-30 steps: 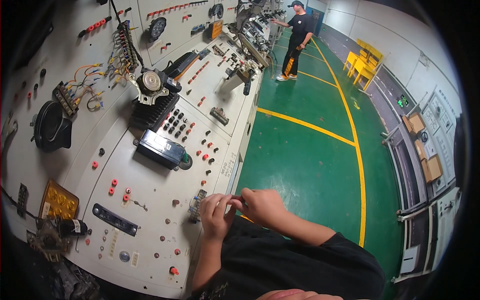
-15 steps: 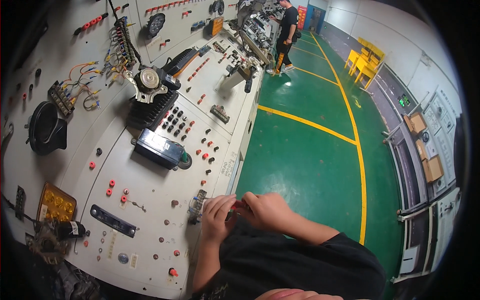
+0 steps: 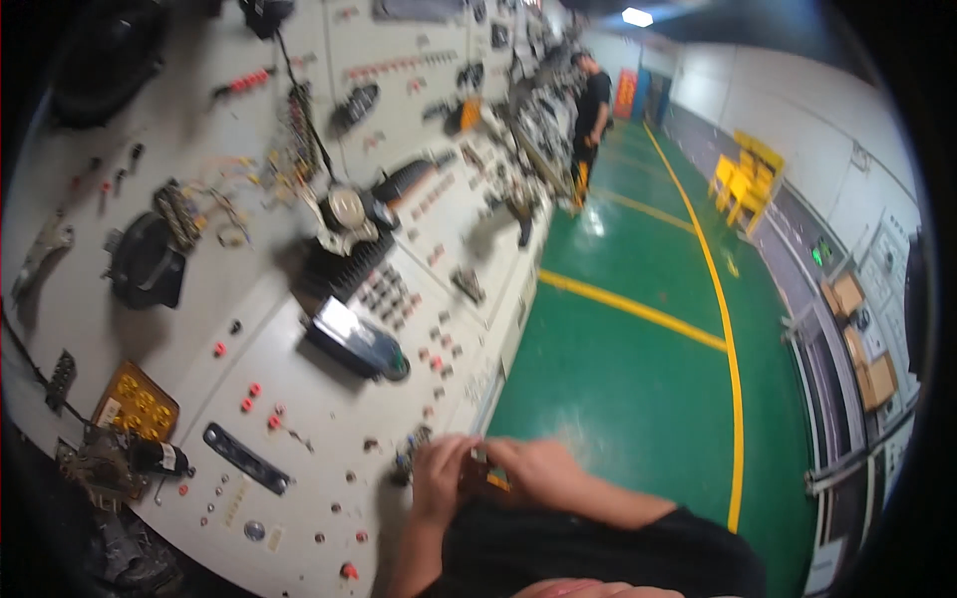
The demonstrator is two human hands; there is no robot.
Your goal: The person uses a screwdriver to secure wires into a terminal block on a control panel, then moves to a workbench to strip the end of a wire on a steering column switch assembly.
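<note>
Green floor [image 3: 618,399]: ahead of the fingers [image 3: 461,448] and to their right, crossed by yellow lines [image 3: 735,419].
Pale bench [image 3: 299,538]: left of the fingers and stretching ahead of them, its surface dotted with sockets.
Yellow chairs [image 3: 743,184]: grouped far ahead and to the right of the fingers.
Co-worker [image 3: 592,105]: far ahead of the fingers, slightly right, standing beside the bench in dark clothes.
Black box [image 3: 344,337]: on the bench, ahead and left of the fingers.
Right hand [image 3: 538,476]: fingers bent toward the left ones; how tightly they close, and on what, I cannot tell.
Left hand [image 3: 439,483]: fingers curled, tips close to the right ones; any small thing between is too blurred to tell.
Amber lamp [image 3: 143,407]: well left of the fingers.
Terminal strip [image 3: 406,463]: just left of the left fingers, near the bench edge; contact unclear.
Red sockets [image 3: 255,390]: left of the fingers, well apart.
</note>
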